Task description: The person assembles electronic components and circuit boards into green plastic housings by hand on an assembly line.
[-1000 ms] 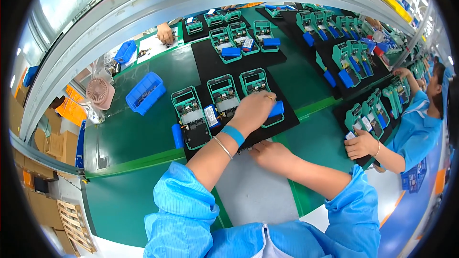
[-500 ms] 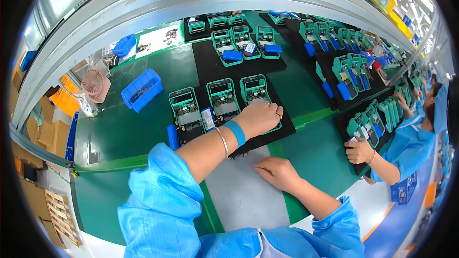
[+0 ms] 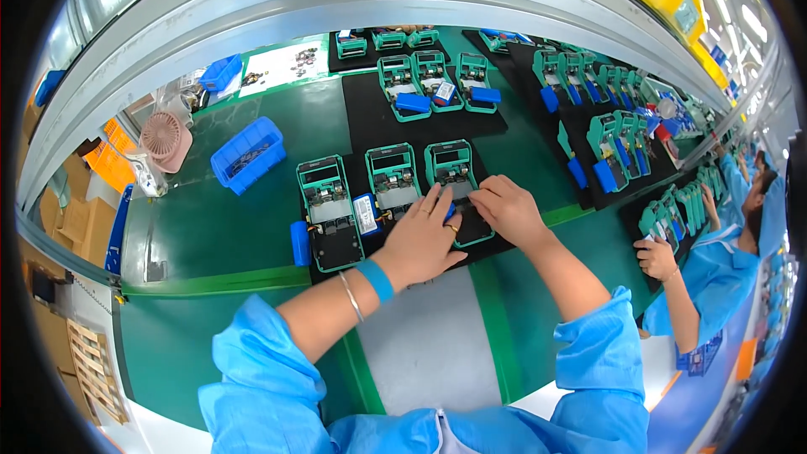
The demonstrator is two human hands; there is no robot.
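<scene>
Three green open housings with circuit parts inside lie in a row on a black mat: a left housing (image 3: 328, 202), a middle housing (image 3: 392, 181) and a right housing (image 3: 450, 161). My left hand (image 3: 420, 244) reaches over the lower part of the middle and right ones, fingers stretched and spread. A bit of a blue battery pack (image 3: 449, 212) shows beside its fingertips. My right hand (image 3: 508, 212) is at the right housing's right side, fingers curled together; what they pinch is hidden. Another blue battery pack (image 3: 300, 243) and a white-labelled battery pack (image 3: 366, 213) lie beside the housings.
A blue bin (image 3: 249, 155) of small dark parts and a pink fan (image 3: 166, 141) stand to the left. More housings with blue packs (image 3: 414, 103) lie on a mat farther back. At right, a co-worker's hand (image 3: 656, 257) touches other housings. A metal beam (image 3: 378, 8) crosses above.
My left hand has drawn back left and down from the right housing, its fingers now spread. My right hand has risen from the grey strip to that housing's right side.
</scene>
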